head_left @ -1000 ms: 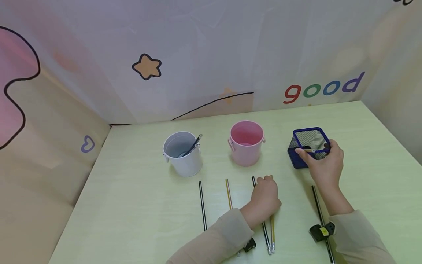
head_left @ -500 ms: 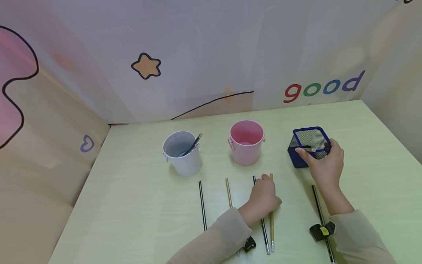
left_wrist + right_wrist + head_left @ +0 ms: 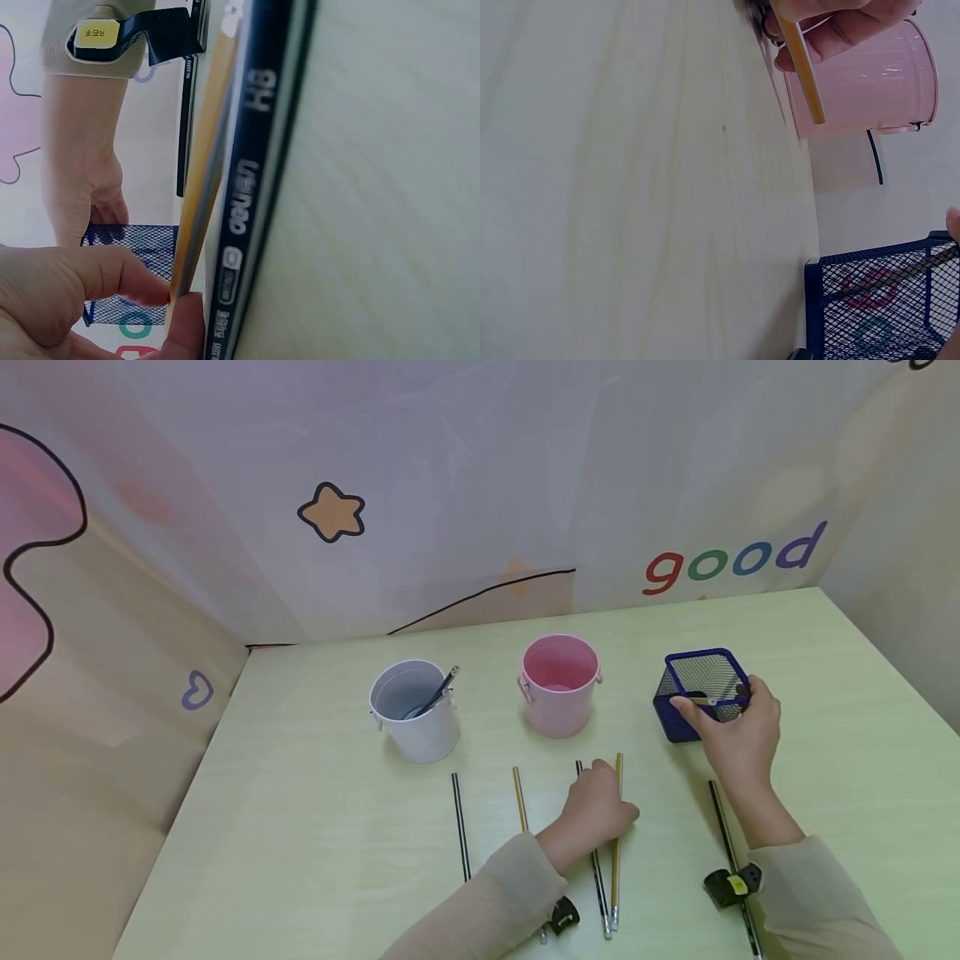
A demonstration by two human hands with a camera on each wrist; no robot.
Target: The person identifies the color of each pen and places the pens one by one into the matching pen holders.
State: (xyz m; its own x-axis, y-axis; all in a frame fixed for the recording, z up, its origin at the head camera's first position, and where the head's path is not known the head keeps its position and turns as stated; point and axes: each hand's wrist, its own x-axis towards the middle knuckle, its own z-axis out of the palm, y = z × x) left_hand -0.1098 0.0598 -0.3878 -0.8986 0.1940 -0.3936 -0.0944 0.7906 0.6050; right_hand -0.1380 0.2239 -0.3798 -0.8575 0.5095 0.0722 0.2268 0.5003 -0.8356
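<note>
My left hand (image 3: 592, 814) pinches a yellow pencil (image 3: 617, 881) between thumb and finger, as the left wrist view shows at close range. Right beside that pencil lies a black-striped pencil (image 3: 601, 893), printed with lettering in the left wrist view and partly hidden by the hand in the head view. My right hand (image 3: 741, 735) grips a blue mesh pen holder (image 3: 670, 714) by its near right side, with the thumb at the front rim. A yellow pencil (image 3: 701, 701) shows inside the holder. In the right wrist view, the pinched pencil's end (image 3: 810, 94) points past a pink bucket.
A white bucket (image 3: 423, 735) with a dark pencil (image 3: 441, 689) in it stands at the back left. The pink bucket (image 3: 558, 710) stands in the middle. Another black-striped pencil (image 3: 461, 827) and a yellow one (image 3: 520, 797) lie left; a further black pencil (image 3: 722, 822) lies under the right forearm.
My left hand has shifted slightly left, and the yellow pencil has moved a little up in the view, its near end swinging left. My right hand and the mesh holder have stayed put.
</note>
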